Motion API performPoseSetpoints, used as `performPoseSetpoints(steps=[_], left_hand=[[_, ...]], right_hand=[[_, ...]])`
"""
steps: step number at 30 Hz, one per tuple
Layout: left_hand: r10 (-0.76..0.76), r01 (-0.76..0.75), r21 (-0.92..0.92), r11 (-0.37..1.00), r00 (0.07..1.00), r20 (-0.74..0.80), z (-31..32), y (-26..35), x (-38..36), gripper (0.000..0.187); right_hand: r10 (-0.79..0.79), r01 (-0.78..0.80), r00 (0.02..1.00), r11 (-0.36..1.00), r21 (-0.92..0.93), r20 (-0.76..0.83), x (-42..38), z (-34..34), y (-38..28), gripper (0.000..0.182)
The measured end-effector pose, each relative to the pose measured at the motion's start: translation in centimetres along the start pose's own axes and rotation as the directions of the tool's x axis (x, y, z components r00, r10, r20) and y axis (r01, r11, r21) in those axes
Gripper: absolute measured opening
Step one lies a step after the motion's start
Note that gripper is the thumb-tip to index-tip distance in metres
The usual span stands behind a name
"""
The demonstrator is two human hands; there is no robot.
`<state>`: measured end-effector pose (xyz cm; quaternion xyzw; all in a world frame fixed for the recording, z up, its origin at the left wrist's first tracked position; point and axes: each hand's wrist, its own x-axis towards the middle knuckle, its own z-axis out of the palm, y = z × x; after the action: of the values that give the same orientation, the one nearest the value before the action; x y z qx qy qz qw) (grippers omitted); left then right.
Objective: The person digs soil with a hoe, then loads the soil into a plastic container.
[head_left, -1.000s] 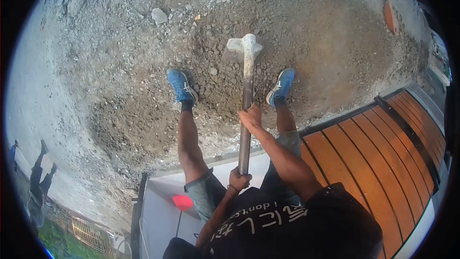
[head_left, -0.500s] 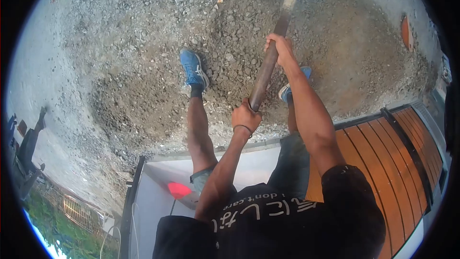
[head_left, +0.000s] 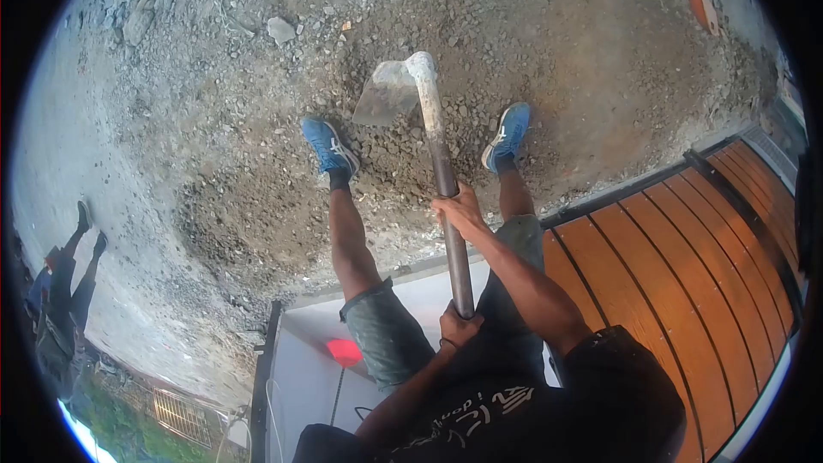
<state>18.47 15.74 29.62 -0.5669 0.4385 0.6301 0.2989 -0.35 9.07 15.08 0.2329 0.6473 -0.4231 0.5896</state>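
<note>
A hoe (head_left: pixel 440 150) with a dark wooden handle and a whitish, worn head runs down the middle of the head view. Its broad metal blade (head_left: pixel 387 101) points left over the loose gravel (head_left: pixel 399 154) between the feet. My left hand (head_left: pixel 461 326), with a dark band at the wrist, is closed around the butt end of the handle, near my lap. Higher up the shaft, my right hand (head_left: pixel 461 210) grips the handle about midway. Blue shoes (head_left: pixel 327 146) stand on either side of the blade.
Behind the legs stands a slatted orange wooden panel (head_left: pixel 660 249) on the right, beside a white wall with a red object (head_left: pixel 345 352). A pale stone (head_left: pixel 280 30) lies ahead in the rubble. Another person (head_left: pixel 64 300) is at the far left.
Both hands have drawn the hoe back toward my body, and its blade has come from the top of the view to between the feet. The right shoe now shows fully.
</note>
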Motion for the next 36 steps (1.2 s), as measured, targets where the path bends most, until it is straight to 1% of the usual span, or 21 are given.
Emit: performPoseSetpoints(steps=[2,4,5,8,9,11,12,15,16,20,22,23,24,26,27,29,31,32,33,35,36], left_hand=[[-0.064,0.102,-0.14,0.985,0.967,0.248,0.0,3.3,-0.3,0.063],[0.16,-0.147,-0.065,0.987,0.924,0.348,-1.7,7.1,0.7,0.071],[0.201,-0.157,-0.136,0.978,0.887,0.415,-3.7,10.6,1.0,0.069],[0.37,-0.33,-0.279,0.902,0.923,0.106,-9.0,13.7,3.3,0.05],[0.44,-0.455,-0.212,0.865,0.891,-0.115,-10.8,13.4,3.7,0.041],[0.45,-0.379,0.247,0.892,0.801,-0.395,-14.2,13.9,1.7,0.032],[0.436,-0.242,0.427,0.871,0.78,-0.449,-15.7,12.8,0.7,0.031],[0.322,0.015,0.545,0.838,0.794,-0.516,-17.9,8.5,-3.0,0.027],[0.269,-0.045,0.4,0.915,0.809,-0.523,-17.1,7.9,-4.5,0.025],[0.116,-0.005,0.252,0.968,0.895,-0.43,-11.0,10.4,-6.3,0.023],[0.106,-0.002,0.277,0.961,0.928,-0.358,-8.1,13.6,-5.9,0.024],[0.459,-0.121,0.72,0.683,0.838,-0.294,-6.7,15.2,-4.3,0.022],[0.719,-0.136,0.967,0.214,0.693,-0.062,-5.6,16.9,-3.2,0.021],[0.676,-0.248,0.921,0.299,0.737,-0.021,-1.4,23.8,-4.5,0.023],[0.569,-0.324,0.756,0.568,0.819,-0.077,1.0,27.4,-5.7,0.022],[0.556,-0.474,0.486,0.735,0.831,-0.031,4.5,32.7,-7.2,0.025],[0.555,-0.492,0.463,0.737,0.832,0.001,7.5,37.0,-8.2,0.028],[0.523,-0.462,0.496,0.736,0.852,0.018,8.8,38.8,-8.7,0.034],[0.493,-0.435,0.528,0.73,0.869,0.035,9.8,40.1,-9.1,0.04],[0.52,-0.518,0.545,0.66,0.838,0.167,10.6,40.2,-6.0,0.048],[0.537,-0.596,0.537,0.597,0.794,0.285,11.4,40.6,-4.6,0.056]], right_hand=[[-0.007,0.008,0.999,1.0,0.018,-0.034,-0.7,-3.0,-2.2,0.029],[0.019,-0.012,0.995,0.998,0.068,-0.099,-1.3,-6.3,-5.8,0.022],[0.046,-0.031,0.991,0.994,0.109,-0.13,-1.2,-8.4,-7.6,0.018],[0.091,-0.064,0.994,0.943,0.327,-0.067,-0.7,-17.4,-11.7,0.008],[0.058,-0.04,0.998,0.908,0.417,-0.03,-1.3,-20.6,-12.7,0.009],[0.008,0.013,0.999,0.849,0.529,-0.038,-3.4,-27.0,-13.6,0.01],[-0.014,0.041,0.999,0.789,0.613,-0.049,-4.7,-30.5,-14.0,0.011],[-0.063,0.088,0.996,0.649,0.756,-0.062,-10.4,-40.0,-12.6,0.013],[-0.082,0.114,0.993,0.638,0.761,-0.08,-12.3,-42.9,-11.4,0.012],[-0.09,0.2,0.979,0.554,0.808,-0.18,-19.8,-50.6,-6.2,0.012],[-0.033,0.242,0.957,0.642,0.727,-0.289,-23.2,-52.5,-3.0,0.011],[-0.038,0.267,0.95,0.613,0.743,-0.309,-24.2,-53.1,-1.3,0.011],[0.033,0.233,0.932,0.708,0.666,-0.362,-24.0,-54.2,0.9,0.008],[0.107,0.193,0.897,0.778,0.597,-0.43,-26.1,-55.2,3.5,0.006],[0.087,0.169,0.882,0.859,0.482,-0.463,-27.8,-55.3,4.5,0.007],[0.071,0.139,0.862,0.919,0.369,-0.502,-30.1,-55.5,6.2,0.008],[0.102,-0.135,0.858,0.99,-0.028,-0.504,-29.8,-55.4,9.1,0.012],[0.087,-0.136,0.876,0.988,-0.07,-0.474,-23.6,-55.7,15.7,0.032],[0.098,-0.139,0.874,0.989,-0.052,-0.476,-24.4,-54.4,16.1,0.032],[0.066,-0.253,0.916,0.862,-0.44,-0.397,-27.8,-51.0,13.6,0.034],[0.21,-0.359,0.869,0.891,-0.278,-0.448,-32.8,-49.2,9.4,0.033]])
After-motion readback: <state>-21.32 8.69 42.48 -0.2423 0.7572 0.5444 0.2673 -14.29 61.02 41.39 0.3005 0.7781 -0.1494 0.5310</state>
